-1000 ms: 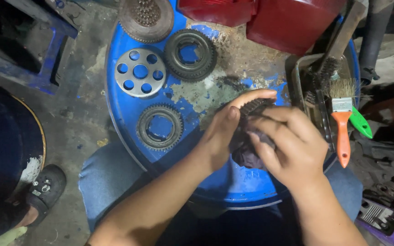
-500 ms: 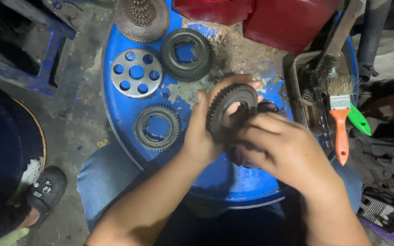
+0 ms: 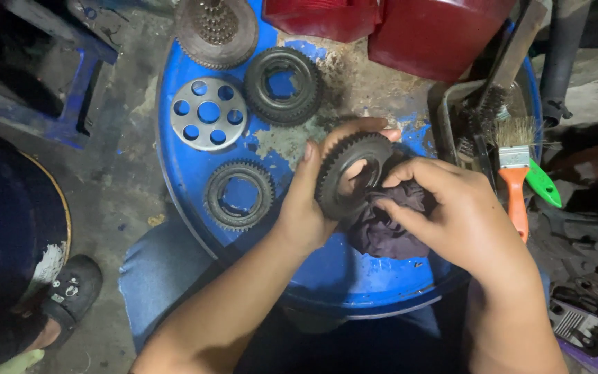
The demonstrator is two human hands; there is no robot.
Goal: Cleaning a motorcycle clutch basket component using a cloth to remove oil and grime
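Dark, greasy steel is what we've got in hand here: a toothed ring gear held up on edge over the top of a blue drum. Our left hand is closed around the gear's left rim, thumb up near the top teeth and fingers curled behind it, so the hole in the middle faces us. Our right hand is clenched on a dark purple rag, and the rag sits pressed against the gear's lower right side and hangs down just below it.

Laid flat on the drum top, well apart from our hands, we can see a few more parts. A second ring gear lies just left of our left wrist. Above that is a silver disc with round holes, and next to it a thicker black gear. At the top edge there's a rusty brown sprocket plate.

Off to the right, a metal tray sits on the drum with a wire brush in it, and a paintbrush with an orange handle rests across its edge. Two red containers stand at the back.
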